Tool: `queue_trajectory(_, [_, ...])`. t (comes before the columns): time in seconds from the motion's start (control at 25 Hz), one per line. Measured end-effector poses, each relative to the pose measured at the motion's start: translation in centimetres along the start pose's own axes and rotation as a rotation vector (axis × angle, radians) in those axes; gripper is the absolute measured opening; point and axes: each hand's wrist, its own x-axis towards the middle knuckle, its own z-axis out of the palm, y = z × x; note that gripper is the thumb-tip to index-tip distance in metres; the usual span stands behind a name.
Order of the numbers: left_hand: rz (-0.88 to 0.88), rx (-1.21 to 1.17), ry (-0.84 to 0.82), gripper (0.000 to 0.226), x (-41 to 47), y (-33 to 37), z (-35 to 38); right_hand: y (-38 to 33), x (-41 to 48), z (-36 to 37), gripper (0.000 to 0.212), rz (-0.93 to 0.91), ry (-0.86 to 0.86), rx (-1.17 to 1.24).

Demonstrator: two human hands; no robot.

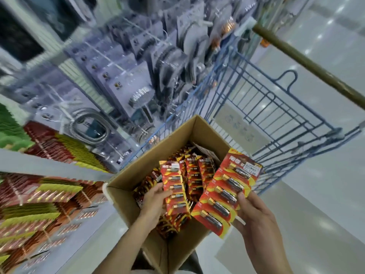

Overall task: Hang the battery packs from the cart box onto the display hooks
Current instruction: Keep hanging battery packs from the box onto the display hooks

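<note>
Gripped in right hand: red battery strip, price sticker reading "12.00", raised over cardboard box. Clasped in left hand: second strip, inside box, atop more red packs. Box in blue cart.

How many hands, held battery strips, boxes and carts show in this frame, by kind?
Hands: 2, the left hand and the right hand
Held battery strips: 2, one strip in the left, one strip in the right
Cardboard box: 1
Blue wire cart: 1
Total: 6
Loose packs in the box are too jumbled to count.
</note>
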Motion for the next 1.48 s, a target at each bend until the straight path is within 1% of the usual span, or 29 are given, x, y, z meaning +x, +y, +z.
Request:
queue_trajectory(0.16, [0.111, -0.254, -0.175, 0.039, -8.9, 3.9, -5.2, -1.5, -0.1, 3.6, 0.023, -0.052, -0.136, -0.02])
queue_trajectory(0.32, [0.28, -0.476, -0.175, 0.042, -15.7, 5.3, -12.1, -1.2, -2.2, 9.1, 0.02, -0.056, -0.311, -0.076])
queue_trajectory(0.48, [0.447, -0.656, -0.07, 0.044, -21.0, 3.7, -20.0, 1.3, -7.3, 15.2, 0.029, -0.023, -0.545, -0.09])
queue_trajectory(0.64, [0.587, -0.766, 0.039, 0.046, -26.3, -0.4, -29.3, 6.9, -14.9, 21.3, 0.032, -0.033, -0.726, -0.137])
queue_trajectory(0.76, [0.684, -0.818, 0.112, 0.051, -30.0, -4.6, -36.4, 12.0, -20.7, 25.1, 0.029, -0.068, -0.807, -0.202])
queue_trajectory(0.88, [0.761, -0.856, 0.152, 0.051, -33.5, -8.6, -43.3, 17.0, -26.5, 28.4, 0.031, -0.119, -0.893, -0.246])
queue_trajectory(0.96, [0.801, -0.886, 0.199, 0.05, -35.7, -11.2, -46.9, 19.7, -30.0, 30.3, 0.023, -0.146, -0.935, -0.282])
queue_trajectory(1.04, [0.836, -0.929, 0.257, 0.05, -38.0, -13.8, -50.1, 22.2, -33.7, 32.1, 0.019, -0.162, -0.995, -0.325])
queue_trajectory(1.16, [0.881, -0.997, 0.32, 0.046, -41.0, -16.7, -53.7, 25.4, -38.2, 34.8, 0.027, -0.179, -1.094, -0.409])
queue_trajectory(1.24, [0.896, -1.03, 0.385, 0.04, -42.6, -18.0, -55.6, 27.3, -40.9, 36.8, 0.03, -0.156, -1.146, -0.432])
queue_trajectory(1.32, [0.903, -1.062, 0.464, 0.039, -43.7, -18.9, -57.4, 29.1, -43.1, 38.9, 0.028, -0.128, -1.189, -0.456])
queue_trajectory(1.4, [0.91, -1.091, 0.526, 0.042, -44.5, -19.4, -59.2, 30.7, -45.2, 40.8, 0.024, -0.106, -1.228, -0.483])
queue_trajectory(1.48, [0.907, -1.116, 0.58, 0.037, -45.3, -19.5, -61.5, 32.1, -47.4, 42.7, 0.021, -0.093, -1.264, -0.512])
